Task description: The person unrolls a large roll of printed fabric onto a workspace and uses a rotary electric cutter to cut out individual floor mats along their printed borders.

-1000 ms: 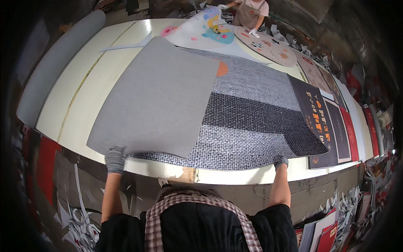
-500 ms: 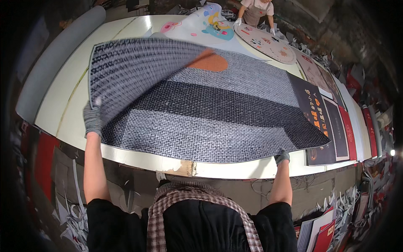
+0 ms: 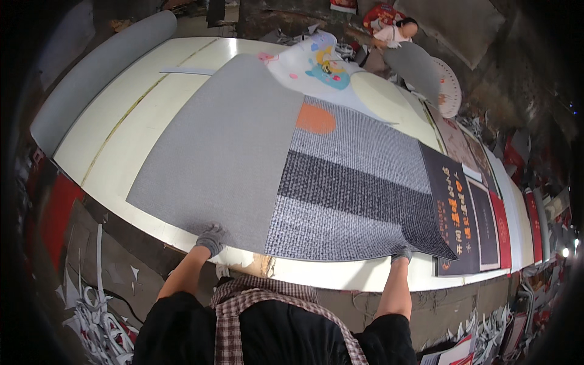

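Left half of the grey woven mat (image 3: 340, 182) now folded over, plain backing up, flat on the bench (image 3: 103, 164) near edge; my left hand (image 3: 211, 238) and right hand (image 3: 401, 253) both pinch its near edge.

Mat (image 3: 359, 188): woven grey bands, one darker stripe, orange spot
Mat backing (image 3: 225, 158): plain grey
Table (image 3: 121, 121): cream
Gloves (image 3: 211, 238): grey
Dark mat (image 3: 453, 213): black with orange marks
Far mat (image 3: 325, 64): white, colourful cartoon shapes

Mat (image 3: 340, 188) lies on table (image 3: 109, 140).
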`<action>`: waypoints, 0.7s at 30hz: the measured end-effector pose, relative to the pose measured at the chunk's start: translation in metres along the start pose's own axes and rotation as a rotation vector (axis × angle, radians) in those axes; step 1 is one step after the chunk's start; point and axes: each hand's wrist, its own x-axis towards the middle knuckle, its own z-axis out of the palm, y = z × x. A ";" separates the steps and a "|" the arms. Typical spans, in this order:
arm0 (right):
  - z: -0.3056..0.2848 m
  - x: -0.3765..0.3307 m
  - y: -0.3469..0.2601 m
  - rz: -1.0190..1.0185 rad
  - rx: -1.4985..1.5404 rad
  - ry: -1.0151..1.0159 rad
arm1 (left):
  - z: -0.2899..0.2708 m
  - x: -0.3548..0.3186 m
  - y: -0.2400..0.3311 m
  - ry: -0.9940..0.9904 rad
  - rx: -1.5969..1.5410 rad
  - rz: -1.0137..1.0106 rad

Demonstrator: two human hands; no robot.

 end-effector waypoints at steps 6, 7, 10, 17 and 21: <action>0.151 -0.069 -0.001 -0.431 -0.112 -0.324 | -0.002 -0.022 -0.012 0.062 -0.028 0.115; 0.179 -0.089 0.001 -0.529 -0.266 -0.333 | -0.027 -0.018 -0.001 -0.004 -0.046 0.118; 0.252 -0.187 0.040 -0.432 -0.469 -0.476 | -0.019 -0.016 -0.015 -0.085 0.005 0.101; 0.257 -0.347 0.184 -1.129 -1.315 -1.040 | -0.041 -0.009 -0.162 0.422 -0.754 -0.075; 0.269 -0.405 0.278 -0.144 -1.233 -1.262 | -0.040 -0.003 -0.326 0.722 -1.238 -0.584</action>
